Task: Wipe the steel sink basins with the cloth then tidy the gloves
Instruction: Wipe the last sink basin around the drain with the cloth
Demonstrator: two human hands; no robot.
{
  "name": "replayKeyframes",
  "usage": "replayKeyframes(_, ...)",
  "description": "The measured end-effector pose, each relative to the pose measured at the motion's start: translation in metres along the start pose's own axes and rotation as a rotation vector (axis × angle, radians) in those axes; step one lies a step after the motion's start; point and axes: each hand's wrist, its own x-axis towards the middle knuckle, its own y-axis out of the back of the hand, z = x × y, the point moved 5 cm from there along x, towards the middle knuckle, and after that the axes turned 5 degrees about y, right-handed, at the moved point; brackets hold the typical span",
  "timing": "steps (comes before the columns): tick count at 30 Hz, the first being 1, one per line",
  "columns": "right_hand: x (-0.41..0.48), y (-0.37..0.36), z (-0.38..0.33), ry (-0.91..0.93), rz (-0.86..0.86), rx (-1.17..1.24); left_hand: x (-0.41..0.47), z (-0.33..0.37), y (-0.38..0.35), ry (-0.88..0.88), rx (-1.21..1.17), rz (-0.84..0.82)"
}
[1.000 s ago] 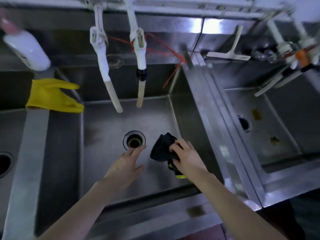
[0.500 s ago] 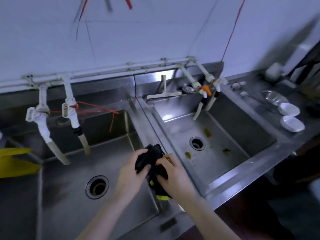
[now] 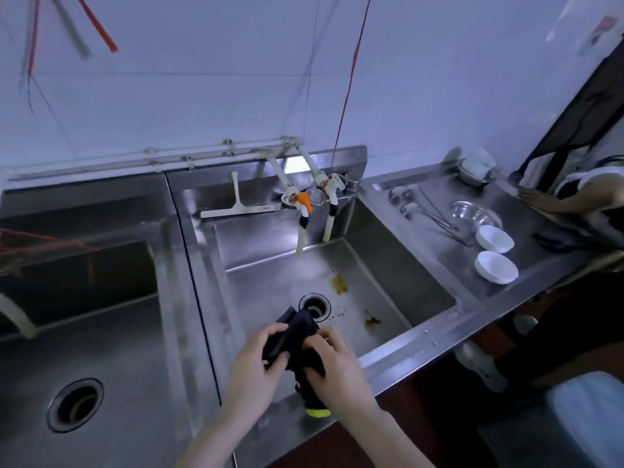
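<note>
Hands first: the left hand and the right hand are both curled round a bunched-up dark cloth. They hold it between them over the front part of the right-hand basin, just short of its drain. Could be wringing or refolding, honestly can't say which. A yellow-green bit pokes out under the right hand, and I can't tell if it belongs to the cloth or is something else.

Progress-wise I'd put this around the middle of the wiping. The right-hand basin plainly isn't done: there's a brown stain just past the drain, a second smear to the right of it, and a few droplets around. The left basin shows no obvious marks from here, so my guess is that one needs little or nothing more, but it's dim over there.

Gloves: none in view, so as far as I can judge the tidying step is all still to come.

Further out, a squeegee leans on the back ledge, and two white bowls sit on the steel tabletop to the right.
</note>
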Motion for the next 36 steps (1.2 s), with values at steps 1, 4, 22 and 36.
replayKeyframes(1, 0.001, 0.002, 0.007, 0.000, -0.001, 0.002, 0.003, 0.001, -0.007, 0.013, 0.008, -0.009)
replayKeyframes(4, 0.008, 0.002, 0.028, -0.013, 0.011, 0.030, 0.021, 0.000, -0.019, 0.036, 0.049, -0.036)
replayKeyframes(22, 0.063, -0.085, 0.155, -0.222, -0.319, -0.088, 0.149, -0.109, -0.053, -0.055, 0.623, -0.337)
replayKeyframes(36, 0.098, -0.171, 0.207, 0.120, -0.715, -0.139, 0.222, -0.121, -0.054, -0.021, 0.941, -0.299)
